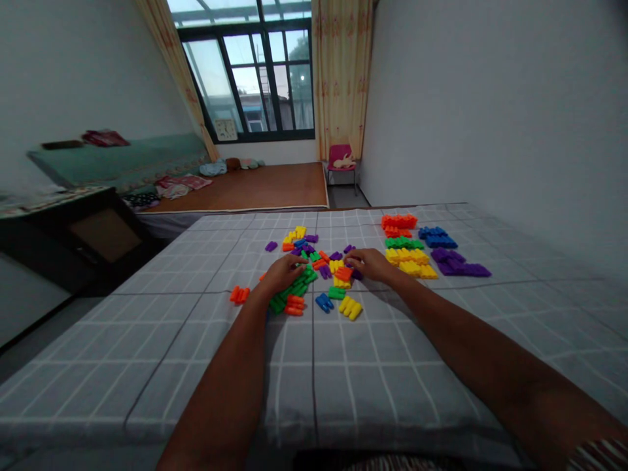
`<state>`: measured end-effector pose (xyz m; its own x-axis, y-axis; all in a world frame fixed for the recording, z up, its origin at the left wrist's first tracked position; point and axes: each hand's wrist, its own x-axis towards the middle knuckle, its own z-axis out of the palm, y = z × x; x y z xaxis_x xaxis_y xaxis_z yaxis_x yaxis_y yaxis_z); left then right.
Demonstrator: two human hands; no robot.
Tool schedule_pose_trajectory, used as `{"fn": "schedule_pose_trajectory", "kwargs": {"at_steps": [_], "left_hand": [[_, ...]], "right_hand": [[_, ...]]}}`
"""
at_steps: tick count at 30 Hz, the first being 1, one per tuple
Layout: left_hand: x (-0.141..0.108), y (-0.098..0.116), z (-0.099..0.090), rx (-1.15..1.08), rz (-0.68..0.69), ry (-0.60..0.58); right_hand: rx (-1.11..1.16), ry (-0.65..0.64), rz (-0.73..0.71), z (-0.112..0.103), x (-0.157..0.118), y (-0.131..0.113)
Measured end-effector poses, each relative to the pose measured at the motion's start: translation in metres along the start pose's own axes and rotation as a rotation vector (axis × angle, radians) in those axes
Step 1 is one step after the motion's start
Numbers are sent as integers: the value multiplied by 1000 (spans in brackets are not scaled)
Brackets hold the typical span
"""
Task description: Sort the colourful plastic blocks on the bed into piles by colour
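Note:
Plastic building blocks in several colours lie in a loose pile on a grey checked cloth. My left hand (284,271) is at the left of the pile, over the green building blocks (305,280); its fingers are curled and their tips point to the right. At the pile's right side my right hand (370,263) bends its fingers down close to a purple building block (357,275). Whatever either hand pinches is too small to make out. Between the hands lie an orange building block (343,273) and yellow ones. Nearer me are a blue building block (324,302) and a yellow building block (350,307).
Right of the pile, blocks lie grouped by colour: orange (399,222), green (404,243), yellow (409,259), blue (438,237) and purple (458,263). The checked cloth (167,347) covers the surface. Beyond are a brown mat (275,186) and a pink chair (341,155).

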<state>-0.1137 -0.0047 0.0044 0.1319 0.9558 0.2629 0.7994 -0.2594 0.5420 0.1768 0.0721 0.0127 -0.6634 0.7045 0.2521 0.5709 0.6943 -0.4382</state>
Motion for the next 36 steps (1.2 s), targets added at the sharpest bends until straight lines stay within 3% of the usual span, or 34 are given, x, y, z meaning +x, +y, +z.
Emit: {"fn": "schedule_pose_trajectory", "kwargs": {"at_steps": [4,9,12,16,18,22,26,30,36], "left_hand": [[-1,1,-1,81,-30,37],[-1,-2,-1,96,-23,22],[0,-5,0,113,-18,9],[1,-11,0,131,-18,-17],[1,-13,0,134,-28,-26],[0,-8,-3,147,-49,-50],[-1,-3,-5,152,-72,-70],[-2,1,-6,155,-96,-78],[-3,-2,-4,127,-90,-59]], "right_hand": [[85,-68,-192,-9,-2,6],[38,-228,-392,-4,-5,0],[4,-252,-363,-2,-5,-8],[-6,-155,-246,-16,0,0],[-9,-87,-148,-35,4,17],[-224,69,235,-89,6,75],[-327,121,375,-123,2,133],[-436,34,486,-117,7,174],[-451,30,423,-92,16,198]]}}
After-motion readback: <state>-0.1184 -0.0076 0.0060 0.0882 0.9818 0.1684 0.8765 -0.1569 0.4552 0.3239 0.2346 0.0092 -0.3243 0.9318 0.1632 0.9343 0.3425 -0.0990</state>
